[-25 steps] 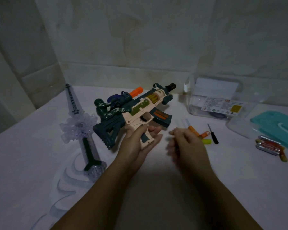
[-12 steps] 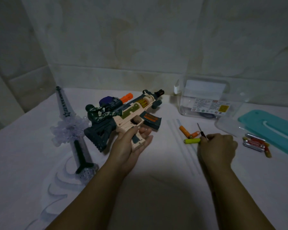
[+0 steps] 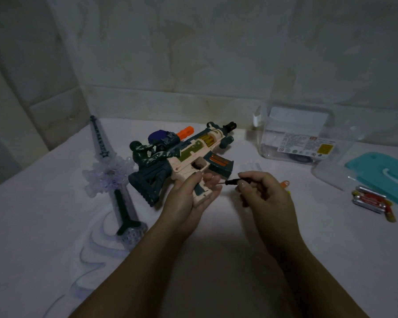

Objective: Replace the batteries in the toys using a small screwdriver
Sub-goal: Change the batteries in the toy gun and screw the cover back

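Screwdriver [image 3: 233, 181], small, black, pinched by right hand [image 3: 262, 196]; beige-teal plastic toy gun [image 3: 193, 154] gripped by left hand [image 3: 186, 200]; clear box [image 3: 285, 120] label [image 3: 306, 145] illegible.

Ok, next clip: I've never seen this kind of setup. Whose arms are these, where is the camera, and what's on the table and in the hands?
No machine here: a person works with bare hands. The only camera sits on their head, looking forward and down, so both arms enter from below. The left hand holds a toy gun by its handle. The right hand pinches a small black screwdriver, tip pointing toward that handle. On the white table lie a toy sword at left and, at right, a clear plastic box, a teal lid and a pack of batteries.
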Demonstrator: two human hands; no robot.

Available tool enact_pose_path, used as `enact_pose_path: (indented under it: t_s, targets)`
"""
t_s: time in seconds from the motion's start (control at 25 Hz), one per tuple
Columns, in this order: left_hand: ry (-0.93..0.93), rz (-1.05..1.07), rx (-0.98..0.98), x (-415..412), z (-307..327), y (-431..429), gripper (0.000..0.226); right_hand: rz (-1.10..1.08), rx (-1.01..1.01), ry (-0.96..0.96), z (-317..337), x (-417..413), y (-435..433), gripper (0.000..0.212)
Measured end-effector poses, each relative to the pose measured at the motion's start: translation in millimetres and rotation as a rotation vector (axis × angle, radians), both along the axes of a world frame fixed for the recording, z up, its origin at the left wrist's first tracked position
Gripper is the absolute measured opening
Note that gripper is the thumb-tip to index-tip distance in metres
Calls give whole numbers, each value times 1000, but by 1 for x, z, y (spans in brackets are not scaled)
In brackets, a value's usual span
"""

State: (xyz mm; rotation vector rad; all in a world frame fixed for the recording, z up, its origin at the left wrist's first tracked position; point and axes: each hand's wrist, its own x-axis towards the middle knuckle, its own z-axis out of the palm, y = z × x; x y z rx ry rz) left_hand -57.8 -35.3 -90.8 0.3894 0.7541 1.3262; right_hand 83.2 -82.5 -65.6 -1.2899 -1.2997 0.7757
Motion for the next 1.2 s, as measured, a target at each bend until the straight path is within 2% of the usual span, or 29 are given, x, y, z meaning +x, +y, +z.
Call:
enact_pose_path:
  t_s: [0.32,0.6,1.2]
  targets:
    - [17,15,-24,1,4,-2,38,24,119,-220,-1,1,-1,15]
    - [29,4,-12,2,6,-4,32,52,170,-240,-2,-1,-2,26]
    - [103,-1,39,2,2,-3,43,69,259,-377,-3,-3,-2,33]
